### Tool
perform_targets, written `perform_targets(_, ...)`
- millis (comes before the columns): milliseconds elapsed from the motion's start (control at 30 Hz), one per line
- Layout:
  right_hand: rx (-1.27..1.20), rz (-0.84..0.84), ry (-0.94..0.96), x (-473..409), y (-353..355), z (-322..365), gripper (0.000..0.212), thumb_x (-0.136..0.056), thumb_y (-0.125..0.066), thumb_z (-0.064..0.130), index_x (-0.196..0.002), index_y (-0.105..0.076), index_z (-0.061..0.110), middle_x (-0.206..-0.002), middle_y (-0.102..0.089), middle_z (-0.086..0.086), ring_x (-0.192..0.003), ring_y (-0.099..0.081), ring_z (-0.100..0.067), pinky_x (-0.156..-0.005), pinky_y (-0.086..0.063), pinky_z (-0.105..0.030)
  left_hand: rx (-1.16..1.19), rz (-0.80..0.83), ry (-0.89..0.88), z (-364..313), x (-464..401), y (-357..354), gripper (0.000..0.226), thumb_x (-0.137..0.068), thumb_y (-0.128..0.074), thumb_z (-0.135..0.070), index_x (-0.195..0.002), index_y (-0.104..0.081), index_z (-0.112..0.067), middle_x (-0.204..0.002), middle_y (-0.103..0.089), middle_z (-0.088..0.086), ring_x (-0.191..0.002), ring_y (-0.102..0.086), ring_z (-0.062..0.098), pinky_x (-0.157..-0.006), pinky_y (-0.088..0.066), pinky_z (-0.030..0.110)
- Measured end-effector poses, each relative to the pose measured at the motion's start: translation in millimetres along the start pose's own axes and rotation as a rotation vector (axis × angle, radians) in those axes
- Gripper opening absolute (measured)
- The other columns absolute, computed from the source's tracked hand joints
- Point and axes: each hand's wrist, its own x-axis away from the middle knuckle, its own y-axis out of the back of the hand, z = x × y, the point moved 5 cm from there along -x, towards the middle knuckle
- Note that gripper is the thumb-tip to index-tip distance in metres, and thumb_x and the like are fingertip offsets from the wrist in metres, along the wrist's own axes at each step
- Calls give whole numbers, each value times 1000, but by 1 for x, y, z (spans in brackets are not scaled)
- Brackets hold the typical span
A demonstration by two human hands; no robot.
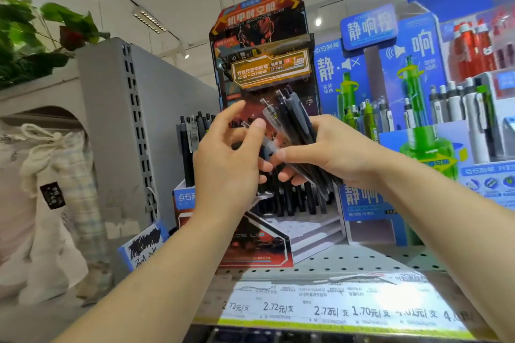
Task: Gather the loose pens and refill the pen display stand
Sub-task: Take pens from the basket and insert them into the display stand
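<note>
A cloth bag (pixel 60 172) with a dark label hangs at the left edge, below green leaves (pixel 41 33) in the upper left corner. Right of it rises a grey slotted upright (pixel 133 131). Low in the frame, a blue-edged card (pixel 143 245) carries scribbled black writing that cannot be read.

At centre stands the pen stand (pixel 260 69), a red, orange and black cardboard display; its header reads "SPACE UP" under large Chinese characters, and an orange panel shows "0.5". Black pens (pixel 192 131) stand upright in its left rear slot, and more stand in the row behind the hands. The shelf edge (pixel 328 306) at lower centre holds price tags reading "2.72", "2.72", "2.7" and "1.70".

The left hand (pixel 231 159) is in front of the stand, its thumb and fingers pinching one end of a clear-barrelled pen (pixel 264 139). The right hand (pixel 326 153), just beside it and nearly touching, grips a bundle (pixel 295 122) of dark pens, tips angled up and left, blocking the stand's middle tiers. The clear pen lies between the two hands, against the bundle.

To the right, blue displays (pixel 367 64) with large Chinese characters hold green and white pens, and red pens show in the upper right.
</note>
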Motion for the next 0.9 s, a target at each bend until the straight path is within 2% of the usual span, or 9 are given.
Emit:
perform_targets(100,9,3,17,2,-3,2,15,-91,-72,8,-106,-69,6,-103,-72,-24,-77,-75,-26,-65,-58,-29,-99,37,-59,-10,-13,1,13,-93,-68,-27,-105,-70,-34,-86,-75,-7,-75,-74,14,-54,-59,26)
perform_targets(233,5,-63,34,1,0,3,19,-94,-69,7,-112,-67,3,-103,-74,-22,-75,-74,-23,-67,-58,-29,-85,121,-60,-6,-14,-1,36,-91,-70,-23,-121,-56,-39,-80,-76,-8,-76,-74,6,-73,-63,38)
perform_targets(367,-1,-100,48,2,1,3,16,-94,-69,8,-108,-69,1,-97,-77,-17,-81,-76,-26,-70,-61,-31,-74,120,-143,-5,-11,-2,39,-93,-69,-22,-128,-61,-34,-86,-75,-9,-86,-72,4,-78,-62,39)
perform_targets(433,-17,-220,81,2,7,5,1,-93,-69,5,-94,-69,5,-88,-76,-16,-80,-76,-22,-69,-62,-30,-10,52,-179,-5,-13,2,40,-94,-68,-21,-131,-61,-36,-91,-73,-10,-89,-70,2,-76,-62,33)
perform_targets(500,-62,-393,88,1,15,1,10,-93,-68,3,-87,-66,11,-80,-74,-11,-79,-74,-19,-68,-62,-31,63,6,-193,-3,-12,6,43,-97,-65,-18,-134,-57,-37,-93,-72,-10,-89,-70,3,-72,-62,28)
perform_targets(600,-76,-588,89,1,25,-4,13,-94,-66,3,-87,-67,15,-70,-67,3,-71,-68,-13,-62,-61,-29,-91,91,-308,-2,-5,3,50,-97,-62,-21,-143,-50,-37,-105,-72,-15,-91,-70,8,-79,-61,34)
perform_targets(667,-46,-635,85,1,27,-4,11,-96,-64,6,-91,-69,15,-64,-63,7,-63,-61,-9,-55,-55,-25,-182,151,-356,0,0,-2,54,-96,-63,-22,-145,-48,-39,-96,-71,-18,-77,-70,14,-71,-59,33)
perform_targets(800,-62,-651,72,2,27,-3,11,-98,-62,9,-104,-70,12,-58,-58,11,-57,-54,-8,-49,-47,-25,-244,168,-403,1,7,-9,46,-92,-68,-17,-132,-51,-33,-85,-71,-17,-78,-68,1,-70,-53,14)
perform_targets(900,-60,-642,72,4,25,-1,11,-98,-63,11,-104,-71,16,-63,-58,8,-61,-54,-10,-51,-48,-25,-276,183,-392,3,9,-13,35,-92,-68,-18,-121,-52,-31,-88,-69,-18,-80,-67,-3,-79,-57,27)
